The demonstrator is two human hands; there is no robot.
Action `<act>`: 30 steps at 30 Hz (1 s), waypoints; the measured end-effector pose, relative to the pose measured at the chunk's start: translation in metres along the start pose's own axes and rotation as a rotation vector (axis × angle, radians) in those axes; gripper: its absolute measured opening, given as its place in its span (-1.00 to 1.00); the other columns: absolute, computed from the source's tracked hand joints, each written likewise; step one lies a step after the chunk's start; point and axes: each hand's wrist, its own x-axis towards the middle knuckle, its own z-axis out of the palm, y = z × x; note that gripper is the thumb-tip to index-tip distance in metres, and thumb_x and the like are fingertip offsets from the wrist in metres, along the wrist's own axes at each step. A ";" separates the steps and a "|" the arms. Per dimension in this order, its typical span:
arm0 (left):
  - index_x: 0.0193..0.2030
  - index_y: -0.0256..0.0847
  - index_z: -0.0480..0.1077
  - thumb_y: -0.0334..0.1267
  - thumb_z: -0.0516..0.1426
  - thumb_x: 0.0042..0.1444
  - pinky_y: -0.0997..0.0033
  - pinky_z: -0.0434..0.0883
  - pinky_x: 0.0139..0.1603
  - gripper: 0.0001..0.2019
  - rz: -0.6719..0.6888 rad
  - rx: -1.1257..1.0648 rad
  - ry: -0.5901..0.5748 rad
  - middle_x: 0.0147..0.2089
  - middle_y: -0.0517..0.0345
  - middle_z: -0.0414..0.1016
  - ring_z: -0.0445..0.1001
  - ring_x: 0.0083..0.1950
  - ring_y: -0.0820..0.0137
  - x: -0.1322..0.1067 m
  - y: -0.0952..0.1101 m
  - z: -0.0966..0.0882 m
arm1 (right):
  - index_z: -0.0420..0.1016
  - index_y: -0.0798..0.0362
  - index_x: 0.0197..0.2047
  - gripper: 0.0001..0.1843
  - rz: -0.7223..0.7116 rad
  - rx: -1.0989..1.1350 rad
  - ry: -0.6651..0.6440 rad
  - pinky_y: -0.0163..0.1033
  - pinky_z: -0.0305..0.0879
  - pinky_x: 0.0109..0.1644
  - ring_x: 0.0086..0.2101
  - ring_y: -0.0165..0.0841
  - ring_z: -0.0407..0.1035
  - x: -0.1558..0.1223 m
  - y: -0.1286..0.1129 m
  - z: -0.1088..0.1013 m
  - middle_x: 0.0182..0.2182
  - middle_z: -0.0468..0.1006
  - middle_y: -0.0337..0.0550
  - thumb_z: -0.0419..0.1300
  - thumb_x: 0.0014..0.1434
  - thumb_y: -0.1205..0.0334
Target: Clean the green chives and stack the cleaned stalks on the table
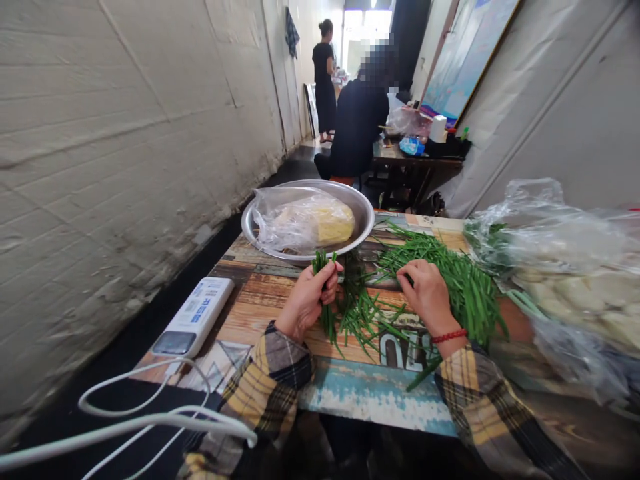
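Observation:
My left hand (313, 297) is closed round a small bunch of chives (327, 323), their cut ends poking up above the thumb. Over the edge of the large chive pile (465, 280), my right hand (425, 293) has its fingers curled and thumb and forefinger close together. Whether a stem is pinched there is hard to see. Loose chives (363, 317) lie scattered on the patterned table (370, 393) between the two hands.
Beyond my left hand stands a metal basin (367, 223) with a plastic-wrapped yellowish item (333, 223). A white power bank (195, 317) with cables (130, 423) lies left. Plastic bags of pale food (575, 293) sit right. Two people (357, 127) are farther back.

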 end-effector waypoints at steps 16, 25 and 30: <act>-0.22 -0.34 0.42 -0.08 0.27 -0.09 0.57 -0.09 -0.69 -0.63 -0.088 0.236 -0.024 -0.65 0.40 0.06 -0.04 -0.68 0.67 -0.002 -0.020 0.014 | 0.36 0.04 -0.30 -0.68 0.516 1.326 -0.406 -0.36 0.13 -0.46 -0.50 -0.47 0.31 -0.009 -0.067 -0.001 -0.53 0.44 -0.31 0.34 -0.08 0.09; -0.35 -0.32 0.38 -0.09 0.26 -0.07 0.58 -0.14 -0.68 -0.69 -0.020 0.061 0.052 -0.68 0.44 -0.05 -0.10 -0.68 0.68 0.002 -0.013 0.003 | 0.36 0.07 -0.23 -0.64 0.445 1.284 -0.575 -0.36 0.19 -0.47 -0.53 -0.48 0.31 -0.010 -0.047 -0.003 -0.48 0.52 -0.22 0.31 -0.03 0.05; -0.34 -0.32 0.36 -0.12 0.24 -0.02 0.59 -0.14 -0.67 -0.73 0.037 -0.008 0.023 -0.64 0.43 -0.05 -0.10 -0.67 0.69 0.001 -0.004 -0.002 | 0.37 0.07 -0.24 -0.65 0.397 1.166 -0.560 -0.34 0.22 -0.44 -0.51 -0.46 0.33 -0.008 -0.033 -0.005 -0.49 0.53 -0.23 0.29 -0.01 0.03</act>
